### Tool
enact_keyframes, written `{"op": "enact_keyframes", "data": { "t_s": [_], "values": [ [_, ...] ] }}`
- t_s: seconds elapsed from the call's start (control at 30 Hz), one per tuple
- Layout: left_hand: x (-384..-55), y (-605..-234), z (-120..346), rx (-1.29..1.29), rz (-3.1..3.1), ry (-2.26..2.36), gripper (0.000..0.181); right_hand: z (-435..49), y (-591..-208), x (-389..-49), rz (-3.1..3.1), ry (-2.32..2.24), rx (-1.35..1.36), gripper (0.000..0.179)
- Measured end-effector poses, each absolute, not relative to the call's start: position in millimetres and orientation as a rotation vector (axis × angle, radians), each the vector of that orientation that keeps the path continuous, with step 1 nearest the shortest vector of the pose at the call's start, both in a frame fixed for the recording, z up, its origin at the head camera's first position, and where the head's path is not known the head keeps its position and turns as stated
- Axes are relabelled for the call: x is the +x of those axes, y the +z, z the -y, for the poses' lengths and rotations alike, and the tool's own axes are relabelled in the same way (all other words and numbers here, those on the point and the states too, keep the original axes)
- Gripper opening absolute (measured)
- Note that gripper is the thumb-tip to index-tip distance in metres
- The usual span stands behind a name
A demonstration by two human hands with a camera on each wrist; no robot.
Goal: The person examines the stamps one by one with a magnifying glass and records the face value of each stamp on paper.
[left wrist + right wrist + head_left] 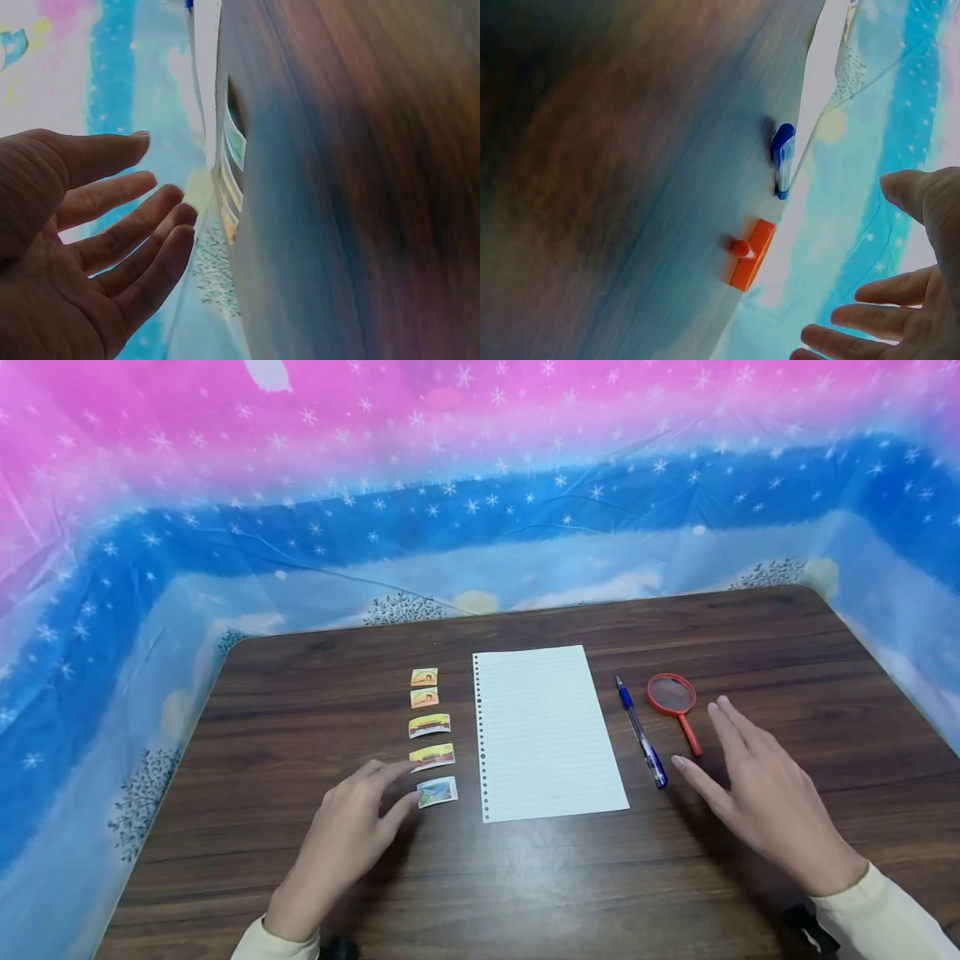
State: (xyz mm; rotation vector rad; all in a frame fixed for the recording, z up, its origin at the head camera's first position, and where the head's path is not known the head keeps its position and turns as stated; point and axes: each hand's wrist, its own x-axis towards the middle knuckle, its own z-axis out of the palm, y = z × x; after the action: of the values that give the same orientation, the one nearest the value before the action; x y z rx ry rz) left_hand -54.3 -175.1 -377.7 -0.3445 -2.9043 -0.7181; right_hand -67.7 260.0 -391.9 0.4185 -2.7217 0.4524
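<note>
A column of small stamps lies left of a lined sheet of paper [549,735] with punched holes. At the top are two orange stamps [424,677], then two yellow-and-red stamps [430,725], and nearest me a blue-green stamp [437,791]. My left hand [341,827] hovers beside the lower stamps, its thumb and fingers spread and holding nothing, as the left wrist view confirms. On the other side, my right hand [772,802] is held in the air with fingers extended, near a red magnifying glass [688,733] and a blue pen [640,731].
Everything lies flat on a dark wood-grain table [300,693] with rounded far corners. A pink and blue cloth with snowflakes [465,502] hangs behind and along both sides. In the right wrist view, the pen [783,157] lies beyond the magnifying glass [754,255].
</note>
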Motion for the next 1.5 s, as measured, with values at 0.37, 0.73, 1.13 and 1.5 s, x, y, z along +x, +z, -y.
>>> {"op": "enact_keyframes", "data": {
  "t_s": [0.37, 0.73, 1.13, 1.5],
  "values": [
    [-76.2, -389.5, 181.7, -0.349, 3.033, -0.832, 0.024, -267.7, -393.9, -87.2, 2.819, 0.510, 0.305, 0.059],
    [-80.3, -392.2, 185.7, -0.337, 3.069, -0.911, 0.012, -271.8, -401.2, -103.5, 2.978, 0.545, 0.278, 0.026],
    [-83.4, -392.8, 179.9, -0.339, 3.084, -0.880, 0.012, -273.3, -405.1, -109.7, 3.000, 0.554, 0.249, 0.019],
    [-83.9, -392.2, 180.1, -0.240, 3.115, -0.958, 0.012, -271.6, -406.5, -113.2, 2.990, 0.594, 0.178, 0.014]
  ]
}}
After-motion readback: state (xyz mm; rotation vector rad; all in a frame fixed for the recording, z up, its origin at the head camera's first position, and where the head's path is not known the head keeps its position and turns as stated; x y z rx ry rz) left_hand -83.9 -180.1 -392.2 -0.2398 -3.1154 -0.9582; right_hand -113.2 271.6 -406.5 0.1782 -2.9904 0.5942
